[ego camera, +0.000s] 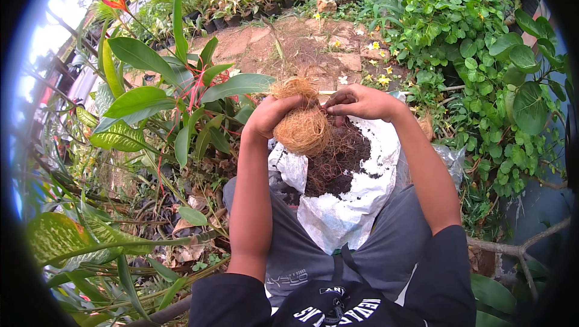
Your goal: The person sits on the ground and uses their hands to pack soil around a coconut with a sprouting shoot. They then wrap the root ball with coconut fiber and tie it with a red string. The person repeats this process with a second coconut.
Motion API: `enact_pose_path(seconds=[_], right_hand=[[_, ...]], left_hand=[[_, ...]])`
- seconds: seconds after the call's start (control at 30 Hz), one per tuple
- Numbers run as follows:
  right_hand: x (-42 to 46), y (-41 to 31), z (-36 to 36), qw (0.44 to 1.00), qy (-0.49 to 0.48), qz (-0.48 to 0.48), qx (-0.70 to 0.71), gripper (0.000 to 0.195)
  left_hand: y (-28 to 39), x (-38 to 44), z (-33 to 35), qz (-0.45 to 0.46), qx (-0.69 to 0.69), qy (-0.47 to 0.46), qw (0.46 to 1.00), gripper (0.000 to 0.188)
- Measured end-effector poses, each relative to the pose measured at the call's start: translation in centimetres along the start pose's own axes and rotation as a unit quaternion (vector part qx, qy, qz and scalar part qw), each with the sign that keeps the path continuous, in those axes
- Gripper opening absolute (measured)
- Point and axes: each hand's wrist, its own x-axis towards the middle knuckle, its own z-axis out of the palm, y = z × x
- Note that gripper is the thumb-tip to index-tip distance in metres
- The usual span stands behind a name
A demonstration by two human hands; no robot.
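Note:
My left hand grips a ball of golden-brown coconut fibre, with part of it bulging above the fingers and the larger round part below. Close by on the right, my right hand has its thumb and fingertips drawn together at the side of the ball. Whatever may be between those fingertips is too small to make out. Beneath both hands, a white woven sack lies spread between my legs. Dark soil tangled with reddish-brown fibres or roots sits on it, and loose crumbs dot the sack.
Broad-leaved plants crowd the left side, one leaf reaching the fibre ball. A leafy green climber fills the right beside a blue wall. Ahead is stone paving with fallen yellow flowers. Clear plastic lies right of the sack.

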Motion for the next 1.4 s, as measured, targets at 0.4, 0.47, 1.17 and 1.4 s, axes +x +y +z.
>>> enact_pose_path(seconds=[0.4, 0.47, 1.17, 1.4], right_hand=[[-3.4, -2.9, 1.0, 0.913, 0.127, -0.028, 0.387, 0.021], [-3.7, -3.2, 1.6, 0.911, 0.135, -0.021, 0.388, 0.021], [1.8, -0.8, 12.4, 0.846, -0.084, 0.105, 0.516, 0.024], [4.0, 4.1, 8.3, 0.813, 0.042, 0.140, 0.564, 0.027]], left_hand=[[0.4, -1.3, 0.5, -0.012, 0.164, 0.079, 0.983, 0.036], [0.6, -1.2, 1.1, 0.010, 0.147, 0.107, 0.983, 0.036], [-0.5, 1.9, 0.6, 0.114, -0.209, 0.300, 0.924, 0.035], [0.6, 0.1, 0.0, 0.077, -0.326, 0.077, 0.939, 0.030]])
